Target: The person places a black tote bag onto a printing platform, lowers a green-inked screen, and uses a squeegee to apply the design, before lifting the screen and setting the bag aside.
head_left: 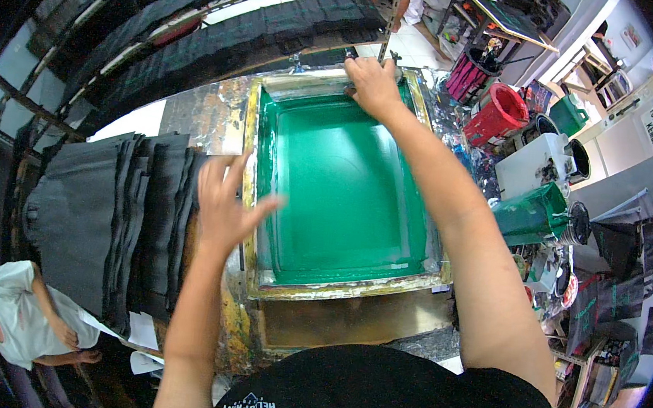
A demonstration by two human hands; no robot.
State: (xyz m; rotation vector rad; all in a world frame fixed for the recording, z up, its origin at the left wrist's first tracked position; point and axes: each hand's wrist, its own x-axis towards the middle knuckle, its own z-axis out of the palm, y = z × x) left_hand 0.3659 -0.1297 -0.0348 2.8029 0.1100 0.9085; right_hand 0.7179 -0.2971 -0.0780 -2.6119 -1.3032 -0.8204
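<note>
A screen-printing frame [346, 290] with worn, yellow-stained edges lies in front of me, its mesh [335, 197] coated glossy green. My right hand [372, 85] reaches across to the frame's far side. Its fingers curl down at the far rail; what they grip there is hidden. Near the frame's left rail hovers my left hand [227, 203], slightly blurred, with fingers and thumb spread and nothing in it. Just left of that hand stand stacked dark fabric pieces [119, 217].
Beyond the table, racks hold rows of dark fabric [240, 33]. To the right are a red bucket [497, 114], a green container [531, 214] and a pink-streaked bin [471, 75]. Another person in a white shirt [22, 309] is at the lower left.
</note>
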